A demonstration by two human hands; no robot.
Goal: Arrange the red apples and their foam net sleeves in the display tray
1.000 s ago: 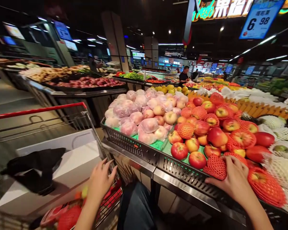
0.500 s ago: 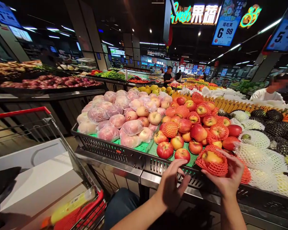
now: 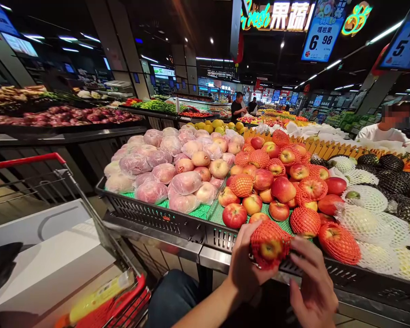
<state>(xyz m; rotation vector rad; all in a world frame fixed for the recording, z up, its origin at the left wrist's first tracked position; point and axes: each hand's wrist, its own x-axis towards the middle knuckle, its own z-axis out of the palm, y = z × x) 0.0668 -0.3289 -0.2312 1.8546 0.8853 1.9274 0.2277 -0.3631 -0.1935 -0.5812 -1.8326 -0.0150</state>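
Observation:
An apple in an orange foam net (image 3: 269, 243) is held up in front of the fruit stand's black rim (image 3: 177, 221). My left hand (image 3: 248, 266) is wrapped round its left and underside. My right hand (image 3: 312, 284) touches its right side with the fingertips, fingers curled. Behind it lie loose red apples (image 3: 283, 189) and more netted apples (image 3: 338, 241). Pink plastic-wrapped apples (image 3: 157, 173) fill the crate to the left.
A shopping cart with a red handle (image 3: 23, 160) stands at my left, holding white boxes (image 3: 51, 259) and netted fruit. White-netted fruit (image 3: 362, 223) lies at the right. A person in white (image 3: 382, 132) stands beyond the stand; other shoppers are far back.
The netted apple has come off the pile, down and left toward me. My left hand closed round it. My right hand slipped from under it to its right side.

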